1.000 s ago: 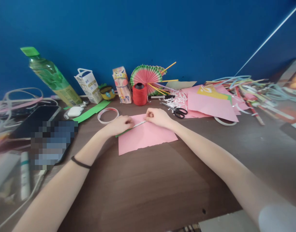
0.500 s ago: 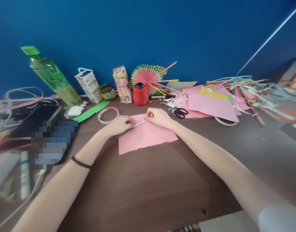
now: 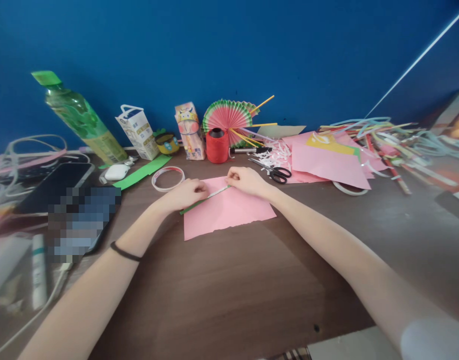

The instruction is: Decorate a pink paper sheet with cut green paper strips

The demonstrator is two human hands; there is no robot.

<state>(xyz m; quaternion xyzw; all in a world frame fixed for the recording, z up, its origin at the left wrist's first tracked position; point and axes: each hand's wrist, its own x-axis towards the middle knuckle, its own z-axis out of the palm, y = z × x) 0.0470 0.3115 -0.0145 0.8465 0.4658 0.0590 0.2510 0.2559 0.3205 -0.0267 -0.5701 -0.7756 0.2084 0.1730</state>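
Pinching the green strip, left hand and right hand stay clenched — green newly showing at right.

Paper sheet: plain pink. Narrow strip: green at its left end, whitish further along, trace of green at the right. Desk: brown, darker wood grain. Wall: solid blue. Fan: pink, green rim, pleat stripes; sticks yellow. Thread cone: red, dark top. Scissors: black handles. Bottle: green, brighter cap. Carton: white, blue and gold print. Marker: white, teal band. Paper shreds: white. Wristband: black
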